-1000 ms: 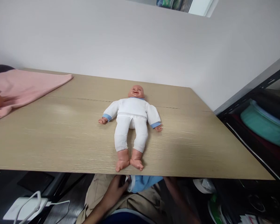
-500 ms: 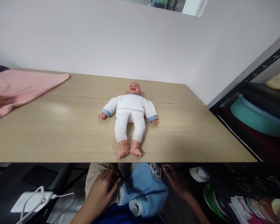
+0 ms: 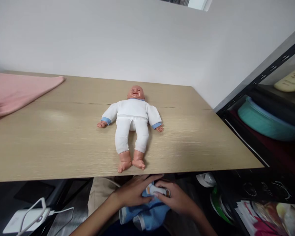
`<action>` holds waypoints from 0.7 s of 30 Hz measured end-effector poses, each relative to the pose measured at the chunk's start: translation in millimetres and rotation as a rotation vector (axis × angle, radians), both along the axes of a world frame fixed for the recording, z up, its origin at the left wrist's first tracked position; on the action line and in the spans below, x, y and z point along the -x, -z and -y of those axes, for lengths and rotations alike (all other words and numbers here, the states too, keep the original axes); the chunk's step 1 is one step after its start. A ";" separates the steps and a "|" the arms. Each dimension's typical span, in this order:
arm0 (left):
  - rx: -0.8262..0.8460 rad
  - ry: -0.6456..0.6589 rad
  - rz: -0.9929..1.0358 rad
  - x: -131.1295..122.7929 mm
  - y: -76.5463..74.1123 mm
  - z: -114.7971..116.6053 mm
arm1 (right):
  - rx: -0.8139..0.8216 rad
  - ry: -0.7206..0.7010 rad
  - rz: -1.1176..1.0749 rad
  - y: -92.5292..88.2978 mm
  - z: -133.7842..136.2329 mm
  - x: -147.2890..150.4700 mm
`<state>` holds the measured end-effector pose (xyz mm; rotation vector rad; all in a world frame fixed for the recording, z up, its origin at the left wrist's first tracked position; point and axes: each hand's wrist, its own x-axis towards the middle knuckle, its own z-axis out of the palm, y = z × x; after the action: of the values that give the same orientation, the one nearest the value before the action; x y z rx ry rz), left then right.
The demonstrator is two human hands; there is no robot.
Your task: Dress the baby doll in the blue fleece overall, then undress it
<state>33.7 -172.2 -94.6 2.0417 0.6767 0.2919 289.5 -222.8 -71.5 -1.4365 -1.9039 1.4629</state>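
A baby doll (image 3: 131,123) in a white suit with blue cuffs lies on its back on the wooden table (image 3: 51,144), feet at the near edge. Below that edge, over my lap, both hands meet on a small blue garment (image 3: 147,214) with white trim. My left hand (image 3: 135,190) lies over its top with fingers curled round the cloth. My right hand (image 3: 173,196) pinches the white-edged part from the right.
A pink cloth (image 3: 17,91) lies at the table's far left. A black metal shelf (image 3: 265,108) on the right holds a teal basin (image 3: 265,123). A white power adapter with cable (image 3: 24,218) sits low left. Magazines and bags lie on the floor at the right.
Both hands have come together on the blue garment and gathered it up just under the table edge. The view has shifted slightly right; the doll has not moved.
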 end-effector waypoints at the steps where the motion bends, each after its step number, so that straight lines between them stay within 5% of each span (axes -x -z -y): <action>1: -0.020 0.017 0.029 4.0 -5.1 4.3 | -0.056 -0.046 0.042 -15.0 3.5 7.4; 6: -0.256 -0.078 0.066 29.4 -32.9 30.3 | -0.140 -0.114 0.171 -62.7 11.7 31.6; 11: -0.499 -0.014 0.116 50.0 -63.6 45.5 | -0.193 -0.203 0.198 -67.7 11.5 31.5; 16: -0.438 -0.072 0.191 61.3 -88.7 43.1 | -0.514 -0.372 0.102 -65.0 2.4 31.9; 21: -0.296 -0.241 0.244 77.4 -124.6 24.0 | -0.696 -0.330 -0.114 -102.7 -21.1 28.6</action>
<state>-43.7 -196.2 29.9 2.1531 0.7608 0.8097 260.9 -201.7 31.2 -0.7320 -2.3196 0.8154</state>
